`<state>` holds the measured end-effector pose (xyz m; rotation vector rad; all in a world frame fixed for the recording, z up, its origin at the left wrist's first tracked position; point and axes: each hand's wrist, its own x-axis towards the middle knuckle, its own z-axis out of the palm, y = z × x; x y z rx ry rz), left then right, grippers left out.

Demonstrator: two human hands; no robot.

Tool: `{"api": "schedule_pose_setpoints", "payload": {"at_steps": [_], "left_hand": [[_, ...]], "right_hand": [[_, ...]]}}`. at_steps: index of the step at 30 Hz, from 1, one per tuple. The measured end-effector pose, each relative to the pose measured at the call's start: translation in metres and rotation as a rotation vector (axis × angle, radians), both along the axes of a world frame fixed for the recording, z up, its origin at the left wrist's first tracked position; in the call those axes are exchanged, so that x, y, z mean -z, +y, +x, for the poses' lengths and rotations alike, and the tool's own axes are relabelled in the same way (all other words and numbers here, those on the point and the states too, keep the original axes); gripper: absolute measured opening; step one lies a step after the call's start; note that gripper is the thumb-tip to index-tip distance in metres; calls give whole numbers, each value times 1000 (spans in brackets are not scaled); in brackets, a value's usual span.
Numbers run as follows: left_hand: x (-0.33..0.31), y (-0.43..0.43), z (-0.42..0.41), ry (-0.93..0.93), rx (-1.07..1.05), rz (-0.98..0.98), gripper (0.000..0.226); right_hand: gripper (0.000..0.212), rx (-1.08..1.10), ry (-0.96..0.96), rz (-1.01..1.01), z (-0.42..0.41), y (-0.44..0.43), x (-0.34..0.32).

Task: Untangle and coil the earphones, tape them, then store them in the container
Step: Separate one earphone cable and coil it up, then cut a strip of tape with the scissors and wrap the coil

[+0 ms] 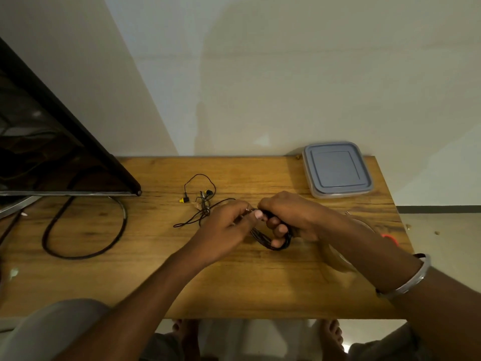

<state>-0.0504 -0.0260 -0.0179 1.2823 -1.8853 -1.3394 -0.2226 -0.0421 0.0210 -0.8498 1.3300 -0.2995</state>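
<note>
Both our forearms reach in from the bottom of the frame and meet near its centre, wrists angled toward each other. Our left hand (223, 230) pinches the earphones (276, 244) between thumb and fingertips, just beside our right hand (291, 214), whose curled fingers pass through the coiled loops and grip them.

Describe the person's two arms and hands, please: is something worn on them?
Both forearms are bare, with no sleeves and no gloves. The left hand shows no ring or watch. The arm of the right hand wears a plain silver-coloured metal bangle, and a thin dark band sits just beside it. No markings can be seen.
</note>
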Motion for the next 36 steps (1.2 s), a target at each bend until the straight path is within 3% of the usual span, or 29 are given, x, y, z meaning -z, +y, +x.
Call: {"api": "schedule_pose_setpoints", "payload": {"at_steps": [5, 10, 15, 18, 24, 32, 36], "left_hand": [[8, 6, -9, -36, -166, 258, 28], [17, 13, -10, -196, -146, 238, 33], [22, 17, -13, -281, -140, 201, 34], [25, 16, -11, -385, -204, 148, 46], [28, 12, -10, -478, -243, 144, 56], [10, 5, -8, -430, -149, 267, 50], [5, -1, -5, -373, -189, 244, 52]], "right_hand": [[38, -122, 155, -205, -6, 3, 21], [7, -479, 453, -529, -21, 4, 30], [13, -545, 705, -682, -13, 18, 36], [15, -509, 819, -747, -11, 20, 34], [18, -533, 968, -798, -10, 23, 33], [16, -544, 1012, -821, -11, 26, 31], [33, -492, 964, -809, -15, 24, 26]]}}
